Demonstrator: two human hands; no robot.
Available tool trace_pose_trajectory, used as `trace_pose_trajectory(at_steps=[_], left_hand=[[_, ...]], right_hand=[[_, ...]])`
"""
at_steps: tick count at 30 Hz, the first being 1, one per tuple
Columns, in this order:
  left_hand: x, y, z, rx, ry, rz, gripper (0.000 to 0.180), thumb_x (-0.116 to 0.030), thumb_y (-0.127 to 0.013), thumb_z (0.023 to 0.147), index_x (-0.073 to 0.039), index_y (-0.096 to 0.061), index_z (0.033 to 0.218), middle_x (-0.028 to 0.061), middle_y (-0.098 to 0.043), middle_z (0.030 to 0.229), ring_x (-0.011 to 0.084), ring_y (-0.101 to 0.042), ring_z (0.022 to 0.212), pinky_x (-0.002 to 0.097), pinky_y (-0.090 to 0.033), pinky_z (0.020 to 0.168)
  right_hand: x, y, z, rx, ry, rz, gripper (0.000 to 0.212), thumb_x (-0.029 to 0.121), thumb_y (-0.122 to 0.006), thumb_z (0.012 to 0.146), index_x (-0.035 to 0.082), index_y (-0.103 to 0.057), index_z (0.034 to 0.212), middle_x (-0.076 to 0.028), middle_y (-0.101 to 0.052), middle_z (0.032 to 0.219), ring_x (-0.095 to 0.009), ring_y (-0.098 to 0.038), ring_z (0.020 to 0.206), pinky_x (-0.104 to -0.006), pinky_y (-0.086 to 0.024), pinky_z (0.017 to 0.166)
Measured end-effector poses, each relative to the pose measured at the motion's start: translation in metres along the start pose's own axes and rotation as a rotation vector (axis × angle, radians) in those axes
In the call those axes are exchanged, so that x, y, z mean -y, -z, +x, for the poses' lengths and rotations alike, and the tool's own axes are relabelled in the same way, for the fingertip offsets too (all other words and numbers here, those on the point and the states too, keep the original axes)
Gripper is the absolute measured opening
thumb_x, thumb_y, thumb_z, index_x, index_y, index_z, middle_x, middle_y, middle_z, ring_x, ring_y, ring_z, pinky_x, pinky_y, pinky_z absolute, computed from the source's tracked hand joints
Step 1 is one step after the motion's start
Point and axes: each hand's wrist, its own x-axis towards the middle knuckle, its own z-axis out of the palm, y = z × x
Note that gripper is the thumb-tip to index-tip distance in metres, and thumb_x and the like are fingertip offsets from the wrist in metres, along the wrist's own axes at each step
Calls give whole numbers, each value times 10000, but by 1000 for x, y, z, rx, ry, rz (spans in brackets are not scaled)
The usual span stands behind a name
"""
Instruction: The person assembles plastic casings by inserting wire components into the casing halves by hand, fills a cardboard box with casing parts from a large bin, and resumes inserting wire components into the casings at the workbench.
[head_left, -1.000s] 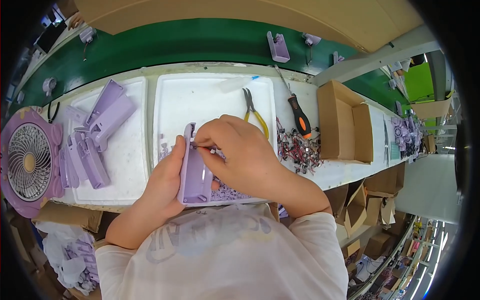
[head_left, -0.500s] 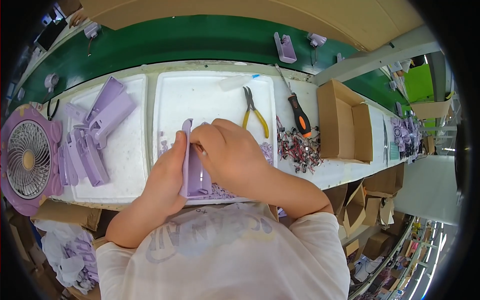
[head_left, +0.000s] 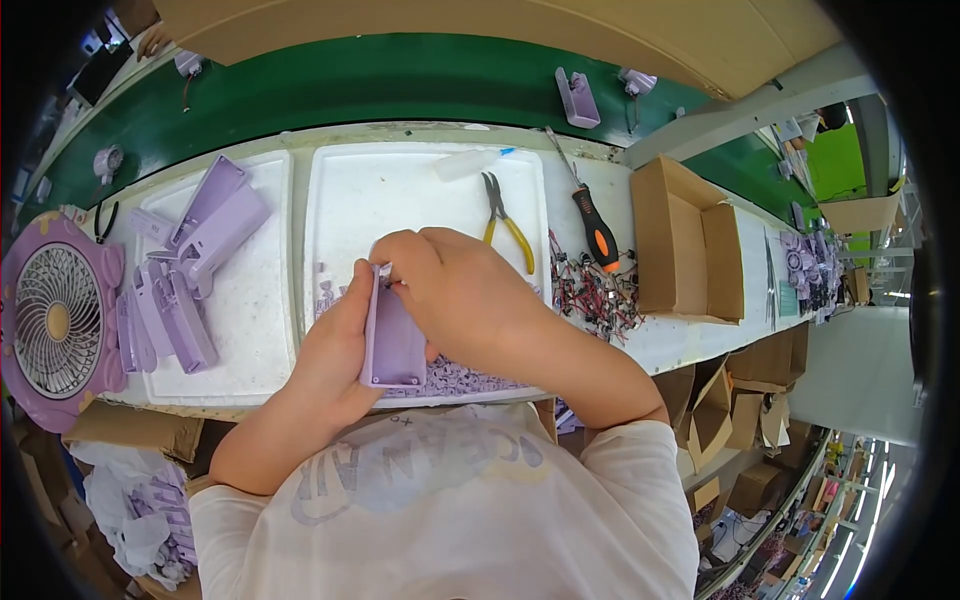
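Observation:
My left hand [head_left: 340,335] is closed round the left side of a light purple plastic housing [head_left: 400,345], a long open box held tilted over the white tray. Its hollow inside faces up, with small round posts at the near corners. My right hand [head_left: 455,290] is closed, thumb and fingers pinched at the housing's far end. What those fingertips hold is hidden, though a bit of purple shows there. Under and beside the housing, many small purple plastic parts [head_left: 455,380] lie along the tray's near edge.
Yellow-handled pliers [head_left: 510,230] and a clear bottle with a blue tip [head_left: 470,164] lie on the white tray [head_left: 350,200]. Rightward are a screwdriver [head_left: 596,230], wired components [head_left: 600,300] and a cardboard box [head_left: 690,250]. Purple housings [head_left: 215,225] and a fan [head_left: 58,310] sit left.
The housing has turned so more of its inside shows, its far end lower. My right hand has shifted slightly toward that end, still pinching there. My left hand keeps its hold.

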Motion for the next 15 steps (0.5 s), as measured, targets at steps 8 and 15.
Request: trace_pose_trajectory(at_steps=[8,15], left_hand=[[0,0,1,-77,-107,110,508,-451,-302,951,-18,-444,1176,99,-554,1069,187,-568,955,320,-475,819],[-6,-3,0,-18,-68,60,525,-454,-286,952,2,-446,1157,122,-561,1033,198,-581,915,327,-489,793]], right_hand=[[-9,-15,3,-105,238,-160,239,-18,-510,781,17,-491,1017,-152,-578,866,-279,-593,821,-350,-488,626],[-8,-13,6,-215,71,57,234,-10,-553,764,10,-493,989,-164,-584,847,-304,-594,832,-371,-485,669]])
